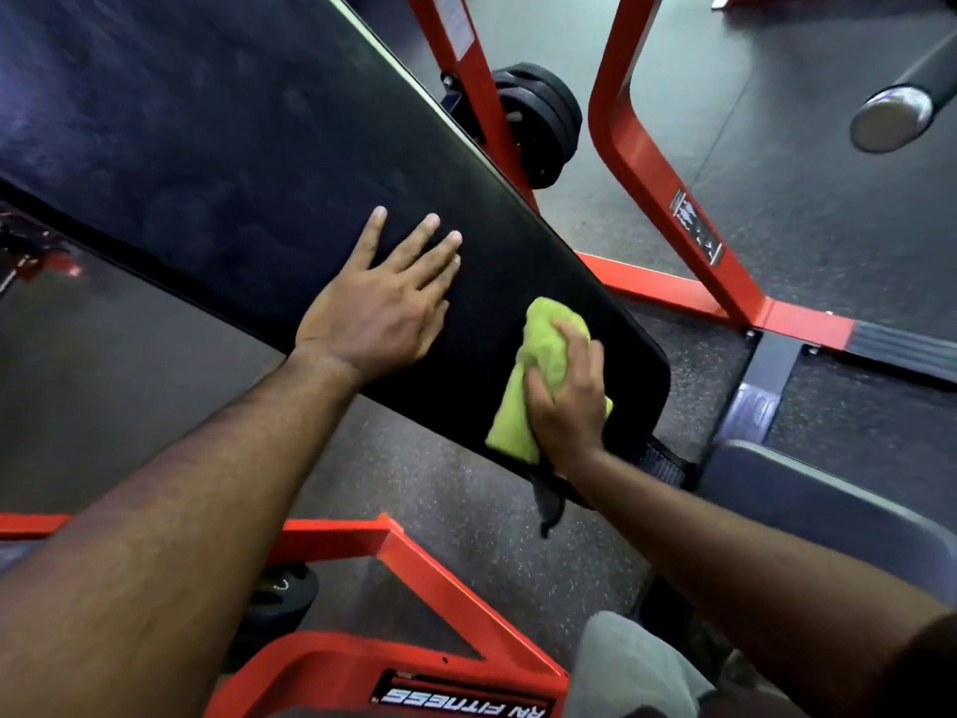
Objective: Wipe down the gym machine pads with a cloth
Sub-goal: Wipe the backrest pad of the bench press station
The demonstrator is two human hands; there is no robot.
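Note:
A long black bench pad (217, 147) runs from the upper left down to the middle right of the head view. My left hand (378, 308) lies flat on it, fingers spread, holding nothing. Near the pad's lower end, my right hand (567, 401) presses a crumpled lime-green cloth (544, 349) against the pad surface. A dark strip of fabric hangs below the cloth over the pad's edge.
Red steel frame tubes (652, 163) stand to the right of the pad and another red frame (414, 572) lies below it. Black weight plates (544, 121) sit behind the pad. A chrome bar end (890, 121) juts in at upper right. A grey seat pad (828, 505) is at lower right.

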